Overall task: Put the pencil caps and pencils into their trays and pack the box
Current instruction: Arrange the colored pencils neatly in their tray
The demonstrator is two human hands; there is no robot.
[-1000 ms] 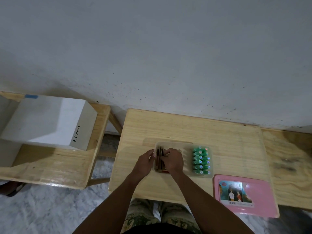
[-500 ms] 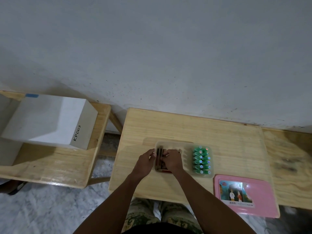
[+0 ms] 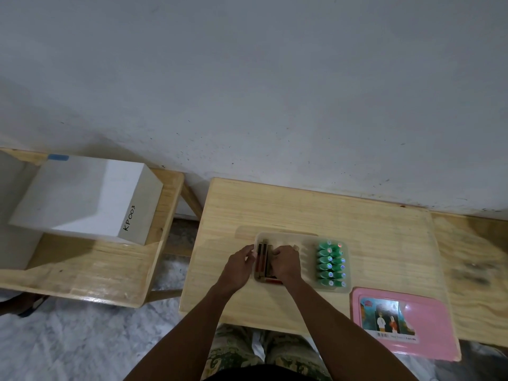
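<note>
The clear plastic tray [image 3: 302, 239] lay on the wooden surface [image 3: 316, 210], its right end filled with two neat rows of green pencil caps [image 3: 330, 264]. At its left end a small bundle of dark pencils [image 3: 263, 259] sat lengthwise, and both hands worked there. The left hand [image 3: 238, 266] pressed curled fingers against the bundle's outer side; the right hand [image 3: 284, 261] covered the inner side, fingers bent over the pencils. Whether either hand actually pinched a pencil could not be told.

The pencils looked light, stiff and smooth, likely to roll, so squeezing them from both long sides seemed sensible. The tray seemed thin and flexible, best lifted by both ends. The pink box lid [image 3: 404, 324] waited near the right corner.
</note>
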